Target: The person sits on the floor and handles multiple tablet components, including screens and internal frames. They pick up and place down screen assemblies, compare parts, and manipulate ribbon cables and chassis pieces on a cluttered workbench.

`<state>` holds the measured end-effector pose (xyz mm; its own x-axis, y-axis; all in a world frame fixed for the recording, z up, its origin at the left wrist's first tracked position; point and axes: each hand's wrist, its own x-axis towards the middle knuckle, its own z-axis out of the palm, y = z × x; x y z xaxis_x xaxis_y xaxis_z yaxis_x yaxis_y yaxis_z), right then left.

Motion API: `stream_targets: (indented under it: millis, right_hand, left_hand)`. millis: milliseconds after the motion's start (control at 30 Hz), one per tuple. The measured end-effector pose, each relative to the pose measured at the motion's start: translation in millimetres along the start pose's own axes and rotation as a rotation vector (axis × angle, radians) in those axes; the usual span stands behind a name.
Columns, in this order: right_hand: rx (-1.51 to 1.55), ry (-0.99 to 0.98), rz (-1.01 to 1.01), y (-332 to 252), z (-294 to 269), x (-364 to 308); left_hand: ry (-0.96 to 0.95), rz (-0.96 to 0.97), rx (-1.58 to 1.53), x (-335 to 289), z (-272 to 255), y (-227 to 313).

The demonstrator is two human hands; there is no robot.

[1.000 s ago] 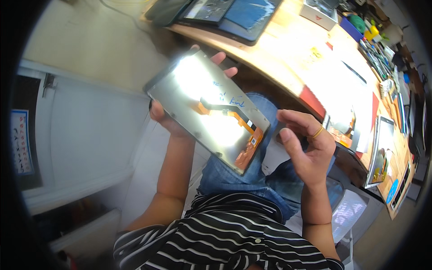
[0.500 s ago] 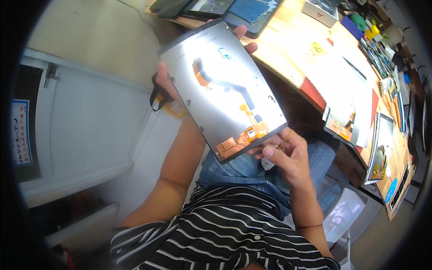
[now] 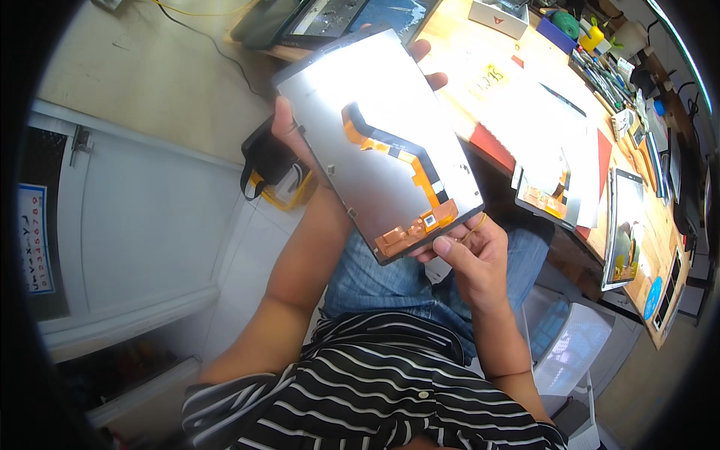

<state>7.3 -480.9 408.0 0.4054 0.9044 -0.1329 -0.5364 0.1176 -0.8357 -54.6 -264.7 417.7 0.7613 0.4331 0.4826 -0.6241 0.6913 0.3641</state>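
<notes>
A tablet display panel (image 3: 386, 202) is tilted above my lap, its silvery back facing me. Across it run a black and orange flex cable (image 3: 409, 161) and copper-coloured foil (image 3: 397, 238) along the near edge. My left hand (image 3: 291, 136) grips the panel from beneath, thumb on the left edge and fingertips past the far right edge. At the near right corner my right hand (image 3: 480, 262) is closed on the panel, thumb near the edge and the other fingers partly hidden below. Strong glare whitens the upper half.
To the right stands a wooden workbench (image 3: 457, 56) holding another display panel (image 3: 551, 187), a upright-leaning screen (image 3: 624, 225) and many pens and tools (image 3: 604, 86). Tablets (image 3: 330, 22) lie at its far end. A black and yellow bag (image 3: 274, 169) sits on the floor beside a white cabinet (image 3: 157, 217).
The panel has shifted slightly right and tilted, so the glare has moved upward and the cable and foil show more clearly. Both hands keep their hold; the view has turned a little.
</notes>
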Motion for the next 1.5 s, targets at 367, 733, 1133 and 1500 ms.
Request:
stream_targets:
  millis: [367, 733, 1133, 1500]
  right_hand:
    - [0.011, 0.06, -0.038, 0, -1, 0]
    - [0.006, 0.105, -0.062, 13, -3, 0]
    - [-0.005, 0.152, -0.017, 18, -7, -2]
    - [0.026, 0.173, -0.052, 22, -10, -5]
  left_hand:
    - [0.029, -0.014, -0.105, 6, 5, -12]
    - [0.08, -0.024, -0.113, 6, 6, -19]
    - [-0.061, -0.022, -0.089, 5, 0, -28]
    - [0.002, -0.037, -0.045, 5, 5, -34]
